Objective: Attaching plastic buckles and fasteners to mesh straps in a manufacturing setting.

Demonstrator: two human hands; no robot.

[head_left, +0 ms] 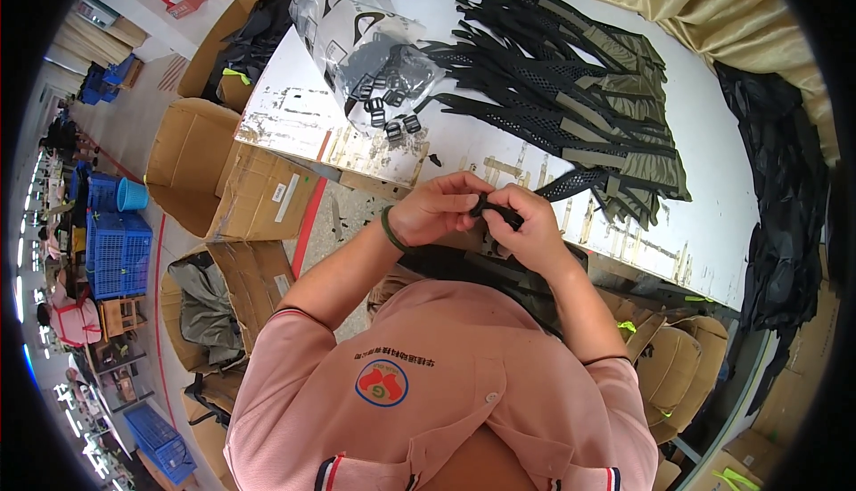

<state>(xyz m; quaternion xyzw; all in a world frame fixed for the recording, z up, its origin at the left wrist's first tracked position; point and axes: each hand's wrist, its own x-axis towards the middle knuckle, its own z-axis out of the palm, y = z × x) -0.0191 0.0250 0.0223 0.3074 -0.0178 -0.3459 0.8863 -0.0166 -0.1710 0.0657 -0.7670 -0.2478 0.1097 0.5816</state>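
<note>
Close together at the table's near edge, my left hand (443, 207) and my right hand (528, 228) are both closed in a pinch. Between the left fingertips is a small black buckle (479, 206), partly hidden. My right fingers grip the end of a black strap (571, 184) beside it. I cannot tell whether the strap passes through the buckle. That strap runs back to a pile of olive-green and black mesh shoulder straps (615, 125) fanned out on the table. Left of the pile lies a clear plastic bag (330, 32), with several loose black buckles (392, 123) at its mouth.
The white table (704, 250) has worn, peeling edges. Open cardboard boxes (192, 161) stand to its left, and others (678, 366) lie near my right elbow. Black fabric pieces (771, 206) hang at the right. Blue crates (120, 255) stand across the aisle.
</note>
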